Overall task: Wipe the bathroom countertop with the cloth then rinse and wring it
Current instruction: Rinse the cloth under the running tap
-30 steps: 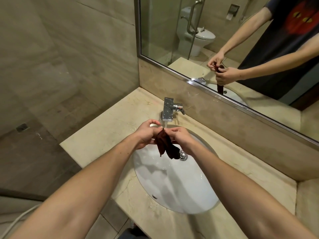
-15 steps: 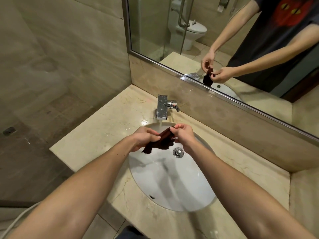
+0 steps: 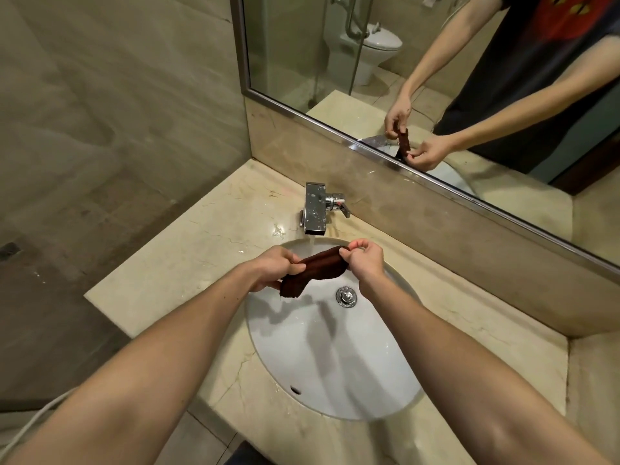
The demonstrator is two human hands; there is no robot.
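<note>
Rinse stage, wiping apparently done: my left hand (image 3: 275, 268) and right hand (image 3: 364, 260) each pinch an end of the dark cloth (image 3: 310, 270), stretched under the running faucet (image 3: 316, 209) above the basin (image 3: 335, 364); wringing remains.

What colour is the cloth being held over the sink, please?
Dark reddish brown cloth, clearest in the head view.

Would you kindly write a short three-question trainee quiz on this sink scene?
1. True or false: both the left hand and right hand have a grip on the cloth.
2. The cloth is held over: A) the countertop B) the basin C) the floor.
3. What colour is the cloth?

Key: 1 true; 2 B; 3 dark brown.
</note>
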